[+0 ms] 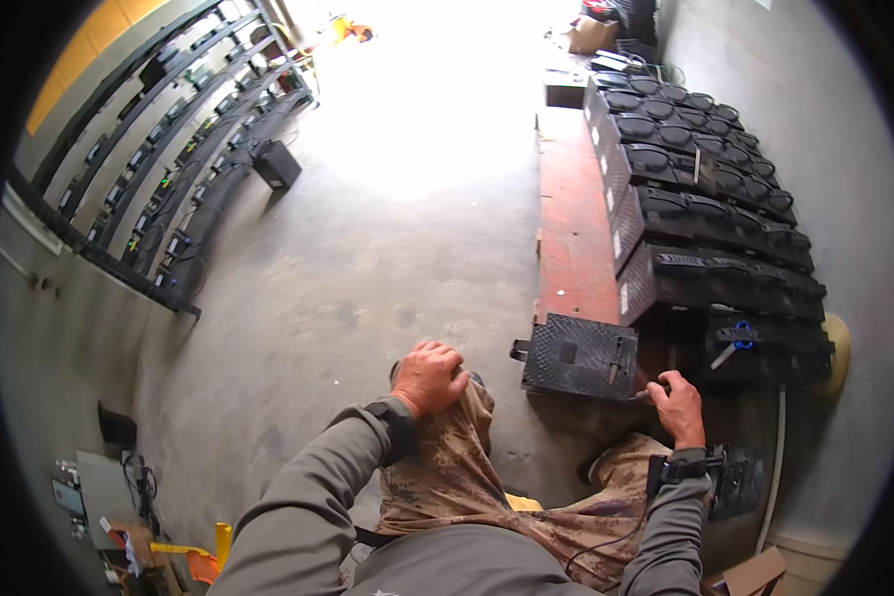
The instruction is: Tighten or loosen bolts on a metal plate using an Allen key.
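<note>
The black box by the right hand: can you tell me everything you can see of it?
The black box looks like hard plastic, its broad upper face textured all over, with a darker square near the middle. A black tab or loop juts from its left end. A slim dark thing lies on, or is set into, its right part. It lies at the near end of the reddish board. The right hand's fingers are by its near right corner; contact is unclear.
</note>
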Tool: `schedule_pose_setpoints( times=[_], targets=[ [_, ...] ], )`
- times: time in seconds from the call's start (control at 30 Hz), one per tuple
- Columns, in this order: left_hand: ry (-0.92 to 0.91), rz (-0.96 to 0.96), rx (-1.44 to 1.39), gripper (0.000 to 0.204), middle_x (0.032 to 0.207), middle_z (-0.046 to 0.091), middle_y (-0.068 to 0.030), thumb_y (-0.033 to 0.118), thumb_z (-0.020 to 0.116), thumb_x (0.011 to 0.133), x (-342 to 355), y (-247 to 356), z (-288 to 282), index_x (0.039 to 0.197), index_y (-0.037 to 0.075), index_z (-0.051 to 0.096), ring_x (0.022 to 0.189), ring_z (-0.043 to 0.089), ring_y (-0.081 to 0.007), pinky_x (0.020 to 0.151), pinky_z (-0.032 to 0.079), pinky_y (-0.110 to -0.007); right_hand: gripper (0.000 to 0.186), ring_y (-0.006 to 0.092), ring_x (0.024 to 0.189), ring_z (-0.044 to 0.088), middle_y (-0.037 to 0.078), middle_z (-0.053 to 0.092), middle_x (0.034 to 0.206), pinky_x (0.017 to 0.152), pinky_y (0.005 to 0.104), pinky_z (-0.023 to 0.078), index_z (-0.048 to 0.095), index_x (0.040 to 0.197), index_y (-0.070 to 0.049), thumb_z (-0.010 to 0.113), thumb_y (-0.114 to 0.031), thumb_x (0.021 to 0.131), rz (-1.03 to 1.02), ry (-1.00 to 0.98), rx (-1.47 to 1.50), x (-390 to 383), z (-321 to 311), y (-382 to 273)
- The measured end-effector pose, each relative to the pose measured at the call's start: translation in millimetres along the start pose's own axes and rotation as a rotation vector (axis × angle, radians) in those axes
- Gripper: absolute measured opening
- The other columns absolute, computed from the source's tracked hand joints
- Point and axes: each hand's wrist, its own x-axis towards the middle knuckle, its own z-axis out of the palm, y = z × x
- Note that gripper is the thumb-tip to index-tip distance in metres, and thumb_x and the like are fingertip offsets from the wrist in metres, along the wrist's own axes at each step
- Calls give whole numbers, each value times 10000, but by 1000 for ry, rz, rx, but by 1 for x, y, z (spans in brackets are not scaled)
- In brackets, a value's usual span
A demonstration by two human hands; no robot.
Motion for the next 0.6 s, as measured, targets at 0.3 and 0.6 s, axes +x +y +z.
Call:
schedule_pose_setpoints(
  times=[0.3, 0.6],
  targets=[
    [-9, -39, 27, 274, 1013, 748, -123, 337, 731, 871, 3, 6, 0, 934, 71, 755, 1053, 676, -319, 1044, 482, -429, 385, 404, 1053, 693, 203, 710, 1101, 931, 469, 551, 719, 1137, -38, 759, -286, 845, -98, -11, 53, -8, -12, -4],
    [-2, -42, 4, 272, 1003, 750, -116, 319, 745, 853, 3, 5, -1, 938, 61, 757, 1051, 676, -315, 1020, 492, -424, 421, 418, 1080, 685, 205, 710, 1134, 928, 477, 547, 714, 1160, -63, 775, -356, 865, 12, -5, -14, -10, -14, -17]
  ],
)
